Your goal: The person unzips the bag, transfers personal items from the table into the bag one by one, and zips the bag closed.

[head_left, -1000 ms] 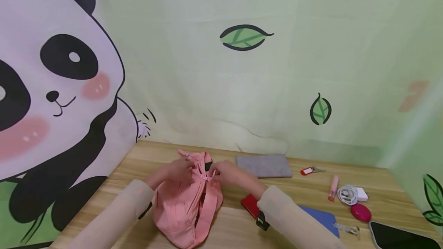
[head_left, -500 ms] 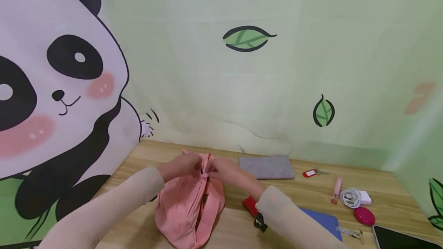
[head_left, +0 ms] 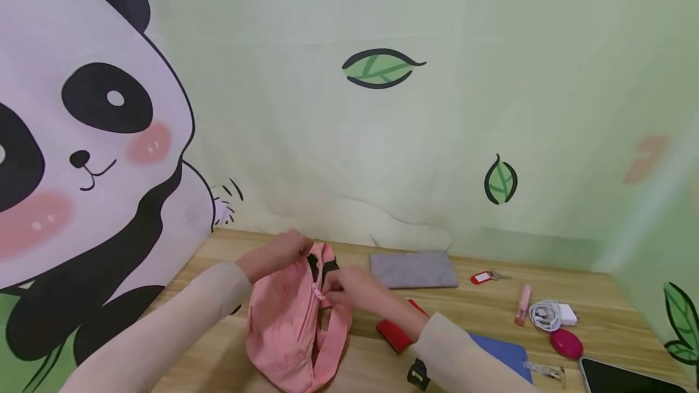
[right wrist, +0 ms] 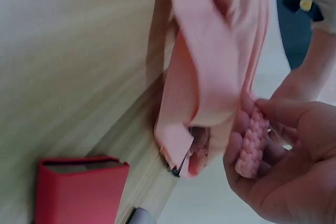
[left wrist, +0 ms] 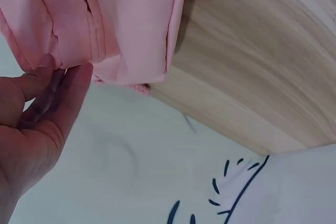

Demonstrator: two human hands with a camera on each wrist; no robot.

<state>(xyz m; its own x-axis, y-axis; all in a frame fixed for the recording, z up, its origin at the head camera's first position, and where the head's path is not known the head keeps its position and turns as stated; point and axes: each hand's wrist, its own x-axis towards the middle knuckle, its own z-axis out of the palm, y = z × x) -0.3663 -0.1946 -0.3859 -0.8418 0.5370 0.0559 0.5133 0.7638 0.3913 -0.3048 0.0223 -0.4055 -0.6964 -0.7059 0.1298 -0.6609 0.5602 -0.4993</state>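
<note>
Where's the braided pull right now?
Right of centre in the right wrist view, the braided pull is in the grip of the right hand, beside the pink bag.

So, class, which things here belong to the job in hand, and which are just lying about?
Likely in use:
bag, pinched by the left hand
braided pull, held by the right hand

Seemingly lying about:
grey item
key
pink tube
cable
charger
oval case
phone
blue item
red box

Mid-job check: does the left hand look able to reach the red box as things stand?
Probably not directly: the left hand pinches the edge of the pink bag, and the bag and the right hand seem to stand between it and the red box.
</note>
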